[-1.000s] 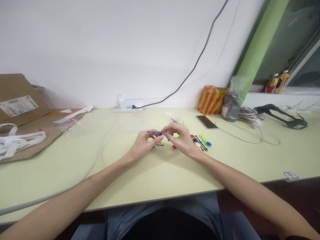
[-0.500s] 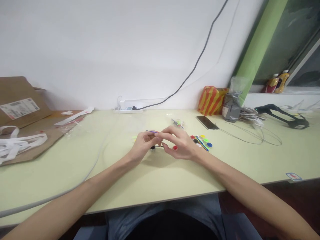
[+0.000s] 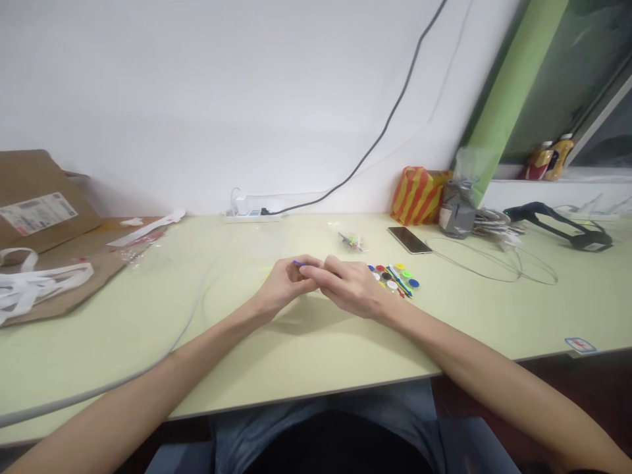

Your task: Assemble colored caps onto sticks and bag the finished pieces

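Observation:
My left hand (image 3: pixel 285 284) is closed in a pinch above the table, and a thin blue piece (image 3: pixel 298 263) shows at its fingertips. My right hand (image 3: pixel 349 287) meets it from the other side, fingers pressed together against the left ones. Whatever lies between the right fingers is hidden. Just beyond the right hand sit several small pots with coloured lids, one of them a blue-lidded pot (image 3: pixel 413 284). Thin blue and yellow sticks (image 3: pixel 399 280) lie across them. A bit of something yellow peeks out behind the left hand.
Farther back are a small clear bag of coloured bits (image 3: pixel 351 242) and a phone (image 3: pixel 409 240). A power strip (image 3: pixel 251 216) rests against the wall. Cardboard (image 3: pixel 44 204) and white straps lie left, near a grey cable (image 3: pixel 162 359). A striped bag (image 3: pixel 417 196) stands back right.
My right fingers have closed in and now overlap the left fingertips. Less of the blue piece shows. The black-lidded and red-lidded pots seen under the hands are now out of sight.

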{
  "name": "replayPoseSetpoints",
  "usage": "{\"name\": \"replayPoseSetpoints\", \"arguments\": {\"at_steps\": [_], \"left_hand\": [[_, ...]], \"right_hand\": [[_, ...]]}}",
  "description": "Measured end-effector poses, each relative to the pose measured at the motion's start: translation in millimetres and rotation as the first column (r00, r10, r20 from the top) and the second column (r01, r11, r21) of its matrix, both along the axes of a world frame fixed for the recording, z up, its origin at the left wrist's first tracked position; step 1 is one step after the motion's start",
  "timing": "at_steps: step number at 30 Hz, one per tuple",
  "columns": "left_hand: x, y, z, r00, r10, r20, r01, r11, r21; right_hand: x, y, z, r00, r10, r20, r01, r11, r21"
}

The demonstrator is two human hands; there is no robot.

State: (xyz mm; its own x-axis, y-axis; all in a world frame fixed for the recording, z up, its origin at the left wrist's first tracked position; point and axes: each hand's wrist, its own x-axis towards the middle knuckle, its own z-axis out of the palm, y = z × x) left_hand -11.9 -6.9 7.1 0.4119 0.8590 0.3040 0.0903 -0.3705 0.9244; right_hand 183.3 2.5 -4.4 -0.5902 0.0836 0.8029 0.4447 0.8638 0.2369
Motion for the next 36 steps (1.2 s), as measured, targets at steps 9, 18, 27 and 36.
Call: {"name": "replayPoseSetpoints", "arguments": {"at_steps": [9,18,27,36], "left_hand": [[-9,-1,7.3,0.902,0.187,-0.389,0.022,0.880,0.474],[-1,-6,-1.5,0.756,0.125,-0.643,0.372,0.725,0.579],[-6,-2,0.2,0.630,0.201,-0.750,0.407,0.737,0.539],[-17,11,-3.9,0.569,0.318,-0.758,0.346,0.743,0.572]], "right_hand": [[22,32,17.0,0.999,-0.036,0.022,0.042,0.889,-0.457],[44,32,35.5,0.928,0.141,0.344,0.255,0.433,-0.865],[26,39,8.9,0.921,0.091,0.378,0.258,0.584,-0.770],[17,47,-10.5,0.969,-0.082,0.231,0.214,0.742,-0.635]]}}
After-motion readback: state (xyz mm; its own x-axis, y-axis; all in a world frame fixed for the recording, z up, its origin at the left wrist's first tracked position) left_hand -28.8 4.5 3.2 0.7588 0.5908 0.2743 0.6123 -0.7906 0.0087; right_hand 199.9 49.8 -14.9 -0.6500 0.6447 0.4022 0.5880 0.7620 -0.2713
